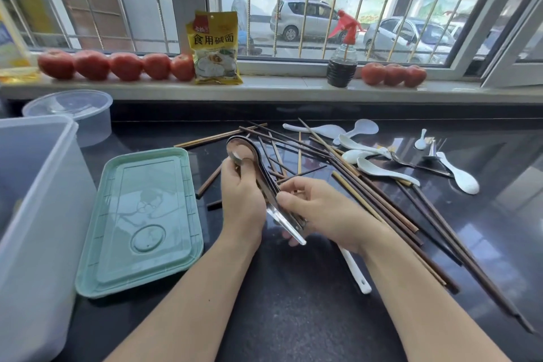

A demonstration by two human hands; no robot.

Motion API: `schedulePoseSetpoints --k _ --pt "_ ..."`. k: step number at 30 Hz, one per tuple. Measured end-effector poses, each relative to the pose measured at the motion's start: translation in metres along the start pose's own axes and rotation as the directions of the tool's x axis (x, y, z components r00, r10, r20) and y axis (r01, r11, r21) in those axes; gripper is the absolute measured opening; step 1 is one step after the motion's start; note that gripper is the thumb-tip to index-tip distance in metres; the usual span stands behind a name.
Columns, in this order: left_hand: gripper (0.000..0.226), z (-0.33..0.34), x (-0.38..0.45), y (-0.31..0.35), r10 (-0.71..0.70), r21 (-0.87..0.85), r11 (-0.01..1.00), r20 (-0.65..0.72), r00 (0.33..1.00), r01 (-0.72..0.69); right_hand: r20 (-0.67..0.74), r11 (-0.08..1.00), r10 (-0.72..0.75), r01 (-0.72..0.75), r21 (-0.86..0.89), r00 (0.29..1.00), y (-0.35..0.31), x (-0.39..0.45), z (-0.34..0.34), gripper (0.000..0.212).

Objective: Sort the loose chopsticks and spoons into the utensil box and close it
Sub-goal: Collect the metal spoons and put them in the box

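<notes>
A stack of nested metal spoons (pixel 258 167) is held over the dark counter by both hands. My left hand (pixel 242 200) grips the stack near the bowls, and my right hand (pixel 320 210) pinches the handle ends. The green lid (pixel 141 214) of the utensil box lies flat to the left of my hands. The translucent utensil box (pixel 35 214) stands at the far left, its inside hidden from view. Several brown chopsticks (pixel 382 209) lie scattered to the right. White spoons (pixel 382 170) lie among them, and one white spoon (pixel 357 273) is under my right wrist.
A round clear container (pixel 73 114) stands behind the box. On the windowsill sit a row of tomatoes (pixel 117 66), a yellow packet (pixel 216 47), a spray bottle (pixel 342 67) and more tomatoes (pixel 393 75). A metal spoon (pixel 423 166) lies at the right.
</notes>
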State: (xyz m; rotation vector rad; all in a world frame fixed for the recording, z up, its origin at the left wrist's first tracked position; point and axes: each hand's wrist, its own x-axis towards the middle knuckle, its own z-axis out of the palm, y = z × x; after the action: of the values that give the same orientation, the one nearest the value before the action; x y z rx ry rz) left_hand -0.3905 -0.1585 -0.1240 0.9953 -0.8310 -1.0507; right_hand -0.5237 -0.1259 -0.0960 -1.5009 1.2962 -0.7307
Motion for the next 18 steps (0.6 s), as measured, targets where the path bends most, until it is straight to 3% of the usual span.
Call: schedulePoseSetpoints --k 3,5,9,13,18 --pt "0.028 -0.002 0.002 -0.002 0.096 0.119 0.989 -0.036 0.995 -0.091 -0.032 0.971 -0.072 0.063 -0.232 0.997 0.000 0.001 0.007 0.010" --pt "0.027 -0.002 0.002 -0.001 0.100 0.110 0.989 -0.019 0.995 -0.097 -0.051 0.948 -0.101 0.081 -0.308 0.994 -0.001 0.002 0.009 0.023" --pt "0.021 -0.002 0.004 -0.002 0.035 0.033 0.999 0.026 0.999 -0.035 -0.032 0.996 -0.021 0.018 -0.092 0.999 -0.001 0.002 0.007 0.029" --pt "0.021 -0.003 0.004 -0.002 0.034 0.056 0.998 0.074 0.997 -0.039 -0.015 1.000 0.003 -0.004 -0.013 1.000 -0.003 -0.001 0.004 0.030" --pt "0.021 -0.003 0.002 0.000 0.112 0.136 0.982 0.114 0.987 -0.127 -0.115 0.987 -0.040 0.021 -0.161 0.993 0.001 0.004 0.013 0.029"
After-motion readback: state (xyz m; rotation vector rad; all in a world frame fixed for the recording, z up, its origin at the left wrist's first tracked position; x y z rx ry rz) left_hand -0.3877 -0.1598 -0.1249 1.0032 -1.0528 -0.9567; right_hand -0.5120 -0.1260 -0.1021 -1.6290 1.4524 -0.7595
